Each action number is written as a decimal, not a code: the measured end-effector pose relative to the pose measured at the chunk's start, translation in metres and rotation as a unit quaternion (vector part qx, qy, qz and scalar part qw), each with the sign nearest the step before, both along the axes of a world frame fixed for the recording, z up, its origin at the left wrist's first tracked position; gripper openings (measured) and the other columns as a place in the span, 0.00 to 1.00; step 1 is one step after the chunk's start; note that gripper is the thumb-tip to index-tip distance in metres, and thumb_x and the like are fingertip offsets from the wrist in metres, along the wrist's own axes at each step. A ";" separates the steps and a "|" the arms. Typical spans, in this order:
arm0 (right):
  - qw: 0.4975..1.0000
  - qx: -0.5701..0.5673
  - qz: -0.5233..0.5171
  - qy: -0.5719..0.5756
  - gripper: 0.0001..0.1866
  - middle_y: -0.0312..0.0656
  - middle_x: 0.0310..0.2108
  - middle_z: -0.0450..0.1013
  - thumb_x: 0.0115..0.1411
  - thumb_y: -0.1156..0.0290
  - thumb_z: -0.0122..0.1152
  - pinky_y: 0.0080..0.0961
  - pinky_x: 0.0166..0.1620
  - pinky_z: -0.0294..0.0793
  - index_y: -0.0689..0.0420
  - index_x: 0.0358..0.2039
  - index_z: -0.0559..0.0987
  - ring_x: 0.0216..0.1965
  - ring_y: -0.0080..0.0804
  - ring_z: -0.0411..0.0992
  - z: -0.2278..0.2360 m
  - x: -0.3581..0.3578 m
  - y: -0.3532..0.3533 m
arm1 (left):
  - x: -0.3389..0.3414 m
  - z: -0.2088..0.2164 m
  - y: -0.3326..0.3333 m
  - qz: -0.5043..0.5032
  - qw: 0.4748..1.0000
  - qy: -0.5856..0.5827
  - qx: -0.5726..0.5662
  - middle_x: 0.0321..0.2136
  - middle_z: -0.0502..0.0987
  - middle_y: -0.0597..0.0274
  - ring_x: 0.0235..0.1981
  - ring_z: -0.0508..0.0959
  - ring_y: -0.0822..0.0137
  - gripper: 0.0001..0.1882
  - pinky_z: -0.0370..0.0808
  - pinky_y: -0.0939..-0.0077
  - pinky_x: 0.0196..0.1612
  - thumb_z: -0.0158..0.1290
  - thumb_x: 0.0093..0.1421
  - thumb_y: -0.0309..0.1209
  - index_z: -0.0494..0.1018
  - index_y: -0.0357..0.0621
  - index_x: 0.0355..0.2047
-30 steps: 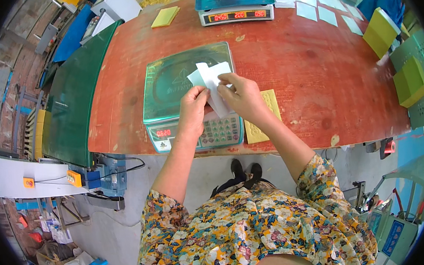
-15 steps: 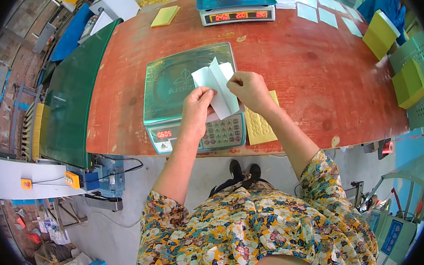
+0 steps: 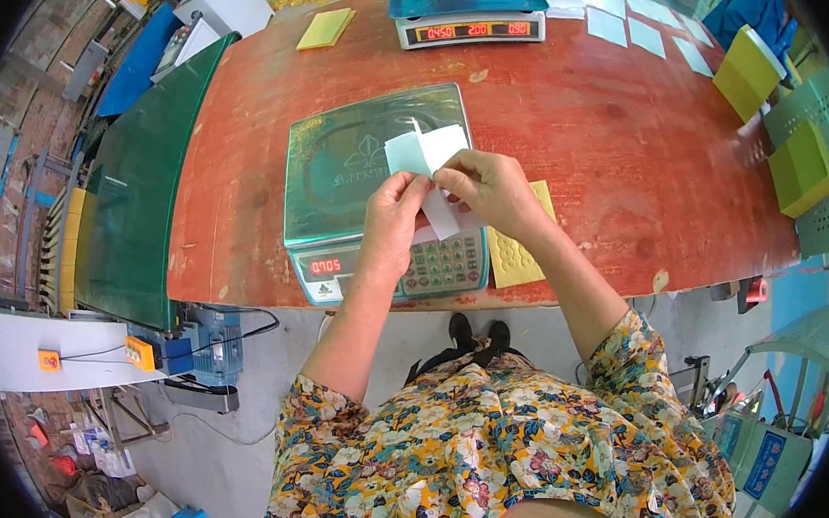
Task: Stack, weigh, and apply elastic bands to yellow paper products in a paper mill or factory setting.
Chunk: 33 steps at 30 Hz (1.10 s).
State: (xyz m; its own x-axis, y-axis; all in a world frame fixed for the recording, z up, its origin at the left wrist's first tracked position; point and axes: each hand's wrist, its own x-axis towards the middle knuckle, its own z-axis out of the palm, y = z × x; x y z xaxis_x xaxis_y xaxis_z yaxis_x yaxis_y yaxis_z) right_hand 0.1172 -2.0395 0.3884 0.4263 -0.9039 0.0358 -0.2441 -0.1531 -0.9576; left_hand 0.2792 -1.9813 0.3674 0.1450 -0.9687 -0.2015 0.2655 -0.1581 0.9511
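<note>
A folded white paper [image 3: 444,220] is held between my two hands over the near side of a green-topped weighing scale [image 3: 323,144]. My left hand [image 3: 393,227] pinches its left side, thumb and fingertips together. Closed in a pinch at the other side, my right hand [image 3: 492,190] has its thumb and forefinger close to the left fingertips. Flaps of the paper stand apart above the fingers, and a narrow strip hangs below them. The fingers hide its middle. Just right of the scale, partly under my right forearm, lies a yellow sheet with embossed round shapes [image 3: 517,259].
A second scale [image 3: 470,33] with a blue tray and a yellow stack stands at the back of the red table [image 3: 613,185]. White sheets [image 3: 645,36] lie at the far right. Yellow blocks [image 3: 804,168] are at the right edge. A green belt [image 3: 137,193] runs along the left.
Both hands have come closer together at the paper's middle; the right hand has moved slightly down and left. The paper's flaps have shifted, and the near scale's red reading has changed.
</note>
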 end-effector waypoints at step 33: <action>0.954 -0.139 -0.251 -0.084 0.10 0.42 0.18 0.69 0.58 0.76 0.63 0.25 0.26 0.67 0.64 0.24 0.71 0.20 0.23 0.63 -0.005 -0.042 0.008 | -0.011 0.086 0.049 0.126 0.923 -0.247 -0.266 0.39 0.78 0.62 0.25 0.68 0.84 0.34 0.63 0.90 0.27 0.44 0.61 0.15 0.51 0.38 0.68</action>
State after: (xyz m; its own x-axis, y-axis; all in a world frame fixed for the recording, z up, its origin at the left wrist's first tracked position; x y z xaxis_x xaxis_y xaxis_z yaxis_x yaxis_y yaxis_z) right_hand 0.0750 -2.0316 0.3832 -0.0913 -0.9379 0.3346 -0.2002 -0.3119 -0.9288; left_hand 0.2679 -1.9322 0.4538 0.3270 -0.8341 0.4442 -0.2578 0.3734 0.8911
